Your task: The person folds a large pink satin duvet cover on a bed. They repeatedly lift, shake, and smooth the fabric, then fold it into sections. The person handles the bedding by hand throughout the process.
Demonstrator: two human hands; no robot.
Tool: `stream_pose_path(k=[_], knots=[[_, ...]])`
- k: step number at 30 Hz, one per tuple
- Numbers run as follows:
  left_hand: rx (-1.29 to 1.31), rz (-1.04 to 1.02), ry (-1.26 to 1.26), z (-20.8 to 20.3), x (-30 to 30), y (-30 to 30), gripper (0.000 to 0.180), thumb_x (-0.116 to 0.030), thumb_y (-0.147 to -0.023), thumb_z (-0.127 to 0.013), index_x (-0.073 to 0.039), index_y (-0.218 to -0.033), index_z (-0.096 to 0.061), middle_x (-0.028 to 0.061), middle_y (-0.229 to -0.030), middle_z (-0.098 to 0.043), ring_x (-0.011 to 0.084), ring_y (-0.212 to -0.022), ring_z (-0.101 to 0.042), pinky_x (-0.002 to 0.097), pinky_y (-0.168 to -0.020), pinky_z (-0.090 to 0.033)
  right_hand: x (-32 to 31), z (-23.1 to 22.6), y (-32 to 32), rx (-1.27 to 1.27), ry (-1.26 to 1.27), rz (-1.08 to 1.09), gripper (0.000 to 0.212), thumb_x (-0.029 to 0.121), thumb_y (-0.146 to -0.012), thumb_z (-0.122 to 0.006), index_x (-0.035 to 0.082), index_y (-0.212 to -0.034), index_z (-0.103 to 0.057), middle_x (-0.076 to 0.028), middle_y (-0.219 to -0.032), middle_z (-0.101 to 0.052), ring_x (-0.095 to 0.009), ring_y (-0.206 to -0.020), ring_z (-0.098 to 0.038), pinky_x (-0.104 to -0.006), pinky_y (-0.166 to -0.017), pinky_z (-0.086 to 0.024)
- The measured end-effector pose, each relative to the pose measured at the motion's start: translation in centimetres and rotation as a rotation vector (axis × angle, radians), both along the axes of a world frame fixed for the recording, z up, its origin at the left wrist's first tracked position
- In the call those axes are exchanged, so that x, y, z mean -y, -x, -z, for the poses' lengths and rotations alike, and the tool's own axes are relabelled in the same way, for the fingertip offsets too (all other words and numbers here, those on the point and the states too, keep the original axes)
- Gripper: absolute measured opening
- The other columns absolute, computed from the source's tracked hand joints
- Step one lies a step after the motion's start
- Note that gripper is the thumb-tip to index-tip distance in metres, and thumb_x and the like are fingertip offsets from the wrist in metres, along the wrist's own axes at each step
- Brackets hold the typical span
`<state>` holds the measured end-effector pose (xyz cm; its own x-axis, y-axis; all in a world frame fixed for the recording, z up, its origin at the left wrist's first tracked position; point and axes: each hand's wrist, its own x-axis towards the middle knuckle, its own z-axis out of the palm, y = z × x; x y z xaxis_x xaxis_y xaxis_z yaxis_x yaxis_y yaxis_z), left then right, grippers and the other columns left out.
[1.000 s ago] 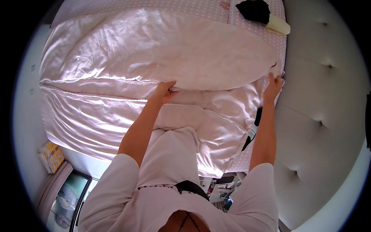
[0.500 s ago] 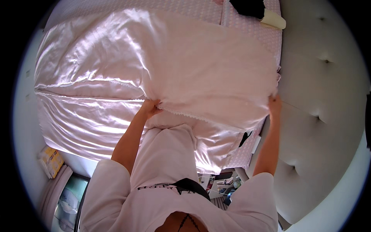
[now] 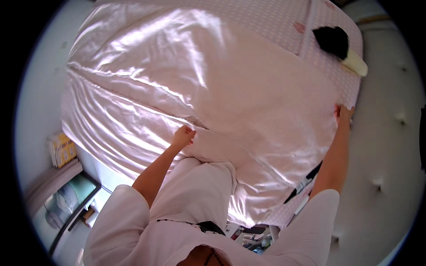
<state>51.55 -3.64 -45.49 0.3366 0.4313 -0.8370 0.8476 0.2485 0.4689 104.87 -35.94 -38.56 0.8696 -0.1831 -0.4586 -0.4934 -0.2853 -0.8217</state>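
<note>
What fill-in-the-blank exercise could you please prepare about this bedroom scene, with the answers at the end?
1. The hand nearer to the tufted headboard is the person's ____ hand.
2. The satin quilt is pale ____.
3. The soft bundle beside the cream-coloured roll is ____.
4. The yellow-and-white package is toward the ____ edge of the picture.

Missing words: right; pink; black; left.
</note>
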Motion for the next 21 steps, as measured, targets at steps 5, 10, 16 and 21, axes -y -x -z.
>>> stream_pose_path(k=[5,10,16,21], knots=[[-0.031,0.107,-0.497,1.4,1.4,1.8,0.032,-0.028,-0.067,-0.067,-0.003,-0.079,-0.051,0.0074,-0.067,-0.056,0.0177,-0.066,-0.055,0.0296,-0.060,-0.044,-1.7,0.7,0.0,0.136,0.226,-0.340,0.014,0.012,-0.075,-0.056,-0.001,-0.079,-0.052,-0.008,-0.062,-0.052,-0.014,-0.046,-0.047,-0.0246,-0.037,-0.038],[0.208,-0.290,-0.599,3.3,-1.4,1.7,0.025,-0.024,-0.074,-0.062,-0.002,-0.080,-0.052,0.0061,-0.069,-0.055,0.0149,-0.062,-0.052,0.0280,-0.058,-0.043,-1.5,-4.6,-6.7,0.539,0.157,0.027,0.011,0.004,-0.073,-0.054,-0.006,-0.076,-0.057,-0.009,-0.072,-0.056,-0.013,-0.058,-0.052,-0.0223,-0.048,-0.046],[0.465,-1.021,0.086,4.7,-12.0,-4.7,0.019,-0.020,-0.082,-0.050,-0.003,-0.088,-0.050,0.0043,-0.078,-0.052,0.0126,-0.065,-0.050,0.0260,-0.056,-0.043,2.6,2.5,-10.2,0.471,0.133,-0.166,0.045,0.009,-0.071,-0.057,-0.010,-0.109,-0.043,-0.020,-0.107,-0.049,-0.023,-0.100,-0.048,-0.0289,-0.083,-0.039],[0.636,-1.129,-0.091,6.3,-15.7,-2.6,0.020,-0.016,-0.077,-0.056,-0.001,-0.090,-0.051,0.0052,-0.078,-0.053,0.0135,-0.067,-0.050,0.0295,-0.056,-0.043,-3.5,5.9,-5.2,0.693,0.713,-0.602,0.060,0.032,-0.083,-0.044,-0.005,-0.126,-0.024,-0.023,-0.130,-0.024,-0.033,-0.121,-0.021,-0.0356,-0.101,-0.015]])
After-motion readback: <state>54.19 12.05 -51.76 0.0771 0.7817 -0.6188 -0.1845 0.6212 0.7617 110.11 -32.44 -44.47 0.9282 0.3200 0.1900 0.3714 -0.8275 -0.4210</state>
